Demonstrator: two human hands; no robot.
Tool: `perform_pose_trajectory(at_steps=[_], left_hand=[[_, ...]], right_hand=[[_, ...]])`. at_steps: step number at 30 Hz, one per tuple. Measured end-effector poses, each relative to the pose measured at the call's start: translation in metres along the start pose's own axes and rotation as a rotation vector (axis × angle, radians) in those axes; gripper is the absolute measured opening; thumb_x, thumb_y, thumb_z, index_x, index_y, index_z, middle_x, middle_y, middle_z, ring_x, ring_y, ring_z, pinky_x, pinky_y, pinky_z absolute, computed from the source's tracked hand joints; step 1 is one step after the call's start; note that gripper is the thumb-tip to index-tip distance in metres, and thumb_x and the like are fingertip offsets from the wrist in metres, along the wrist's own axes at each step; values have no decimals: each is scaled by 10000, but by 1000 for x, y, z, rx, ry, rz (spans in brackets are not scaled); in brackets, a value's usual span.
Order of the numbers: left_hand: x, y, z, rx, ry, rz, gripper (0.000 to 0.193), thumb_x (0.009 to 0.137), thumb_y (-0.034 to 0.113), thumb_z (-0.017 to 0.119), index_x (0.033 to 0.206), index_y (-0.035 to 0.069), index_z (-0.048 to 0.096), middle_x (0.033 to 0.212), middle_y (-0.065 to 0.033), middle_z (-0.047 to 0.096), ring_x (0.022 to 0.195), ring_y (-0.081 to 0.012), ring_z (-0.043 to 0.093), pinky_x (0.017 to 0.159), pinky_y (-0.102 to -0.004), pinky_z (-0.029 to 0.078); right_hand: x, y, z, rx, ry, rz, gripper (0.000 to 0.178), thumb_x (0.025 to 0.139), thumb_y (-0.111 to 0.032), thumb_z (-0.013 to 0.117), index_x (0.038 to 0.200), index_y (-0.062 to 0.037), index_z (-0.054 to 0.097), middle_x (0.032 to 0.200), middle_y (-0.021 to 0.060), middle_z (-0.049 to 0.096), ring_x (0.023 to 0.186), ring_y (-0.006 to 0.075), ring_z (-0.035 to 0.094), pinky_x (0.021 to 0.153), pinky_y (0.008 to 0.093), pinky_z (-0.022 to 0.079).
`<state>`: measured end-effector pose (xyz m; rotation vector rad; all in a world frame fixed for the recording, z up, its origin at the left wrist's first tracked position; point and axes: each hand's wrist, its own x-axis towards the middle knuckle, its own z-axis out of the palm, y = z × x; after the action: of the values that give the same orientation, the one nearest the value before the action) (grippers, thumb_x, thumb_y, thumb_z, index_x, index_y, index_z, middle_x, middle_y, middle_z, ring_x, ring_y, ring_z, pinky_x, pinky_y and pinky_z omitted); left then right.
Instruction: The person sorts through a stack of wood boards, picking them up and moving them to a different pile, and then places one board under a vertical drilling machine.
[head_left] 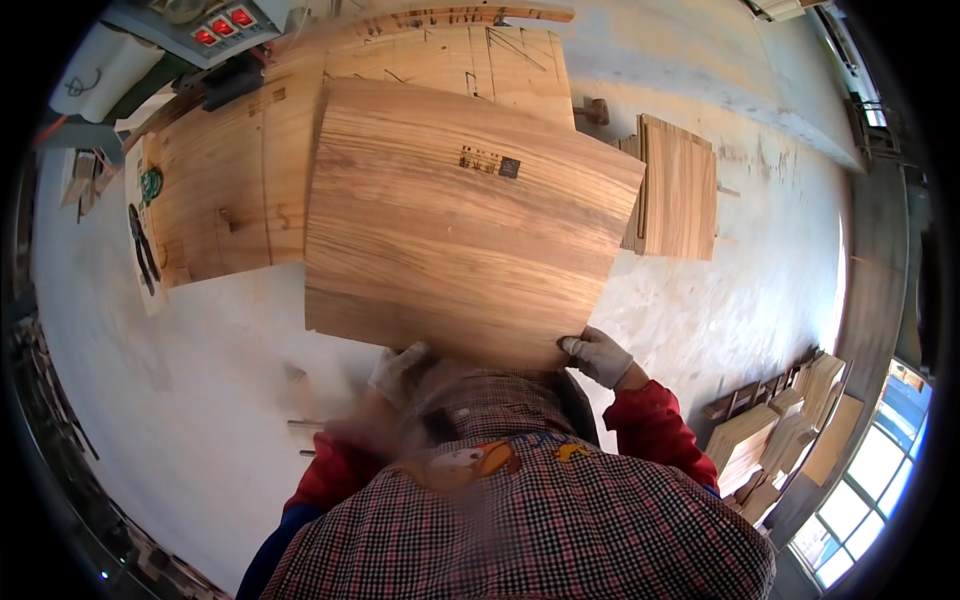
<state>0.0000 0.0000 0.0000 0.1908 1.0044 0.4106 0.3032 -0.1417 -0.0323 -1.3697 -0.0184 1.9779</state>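
Note:
A large wooden panel (460, 240) with striped grain and a dark printed mark lies before me, its near edge close to my checked apron. My right hand (597, 357), in a whitish glove, is closed on the near right corner, thumb on top and the other fingers mostly hidden. At the near edge, left of the middle, my gloved left hand (398, 370) grips the panel from below; it is partly hidden and somewhat blurred. Beneath the panel's far part is a wooden worktable (215, 200) with pencil lines on its top.
A stack of wooden panels (680, 190) stands beyond the right side, near a mallet-like wooden tool (594, 111). Pliers (142, 245) lie at the table's left edge. A grey machine with red switches (222, 25) is at the far left. More boards (770, 440) lean by the window.

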Motion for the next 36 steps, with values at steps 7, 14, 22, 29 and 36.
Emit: perform_pose_trajectory(at_steps=[7, 14, 22, 29, 36], left_hand=[[3, -9, -5, -75, 34, 46, 398, 800, 64, 569, 1149, -30, 403, 1070, -137, 515, 1000, -259, 528, 891, -358, 467], [6, -11, -11, 42, 45, 48, 451, 809, 157, 581, 1180, -25, 400, 1104, -135, 512, 1025, -244, 526, 897, -364, 455], [30, 8, -76, -188, 276, 417, 550, 796, 336, 633, 1230, 142, 357, 1145, -56, 473, 1003, -216, 498, 766, -342, 476], [5, 96, -69, 1282, 591, 1020, 564, 765, 209, 606, 1242, -7, 396, 1174, -212, 500, 1117, -327, 462, 936, -374, 381], [-43, 4, -52, 837, 926, 555, 461, 774, 379, 564, 1047, 11, 512, 964, -198, 597, 915, -362, 561, 802, -403, 434]], right_hand=[[1, 4, 2, 69, 30, 1, 410, 848, -193, 589, 1193, -8, 466, 1033, 24, 563, 931, 119, 539, 810, 262, 466], [1, 5, 5, 80, 35, -14, 400, 845, -195, 595, 1179, -13, 474, 1026, 21, 565, 928, 117, 540, 800, 262, 471], [9, 5, 3, 272, 138, -125, 345, 853, -219, 582, 1142, -52, 493, 1030, 15, 559, 930, 134, 535, 791, 320, 475], [42, -8, -20, 264, 78, -280, 399, 892, -449, 417, 1198, -195, 453, 1083, -41, 490, 949, 144, 463, 786, 312, 399], [33, -45, -4, -95, 211, -118, 670, 856, -583, 326, 1378, -174, 233, 1419, 55, 233, 1283, 247, 245, 1053, 411, 211]])
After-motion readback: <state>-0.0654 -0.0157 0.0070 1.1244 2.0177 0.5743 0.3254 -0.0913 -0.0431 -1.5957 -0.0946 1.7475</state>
